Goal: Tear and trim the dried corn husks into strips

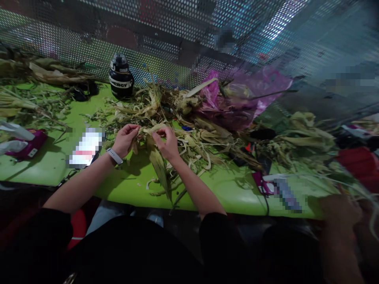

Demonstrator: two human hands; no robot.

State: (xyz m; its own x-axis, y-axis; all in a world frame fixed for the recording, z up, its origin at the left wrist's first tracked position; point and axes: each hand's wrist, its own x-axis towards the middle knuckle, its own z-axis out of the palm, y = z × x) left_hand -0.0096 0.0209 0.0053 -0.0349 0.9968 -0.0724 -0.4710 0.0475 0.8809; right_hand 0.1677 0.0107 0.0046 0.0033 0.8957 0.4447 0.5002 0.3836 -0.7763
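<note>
My left hand (pixel 126 139) and my right hand (pixel 167 142) are both closed on a bundle of dried corn husk (pixel 154 152) over the green table (pixel 53 165). The fingers of each hand pinch the husk's top end, a short gap apart. Long husk leaves hang down from my hands toward the table's near edge. A pale band sits on my left wrist.
A heap of husks (pixel 201 134) covers the table's middle and right. A black jar (pixel 121 77) stands at the back by a perforated metal screen. A pink plastic bag (pixel 237 98) lies behind the heap. Another person's hand (pixel 340 207) works at the lower right.
</note>
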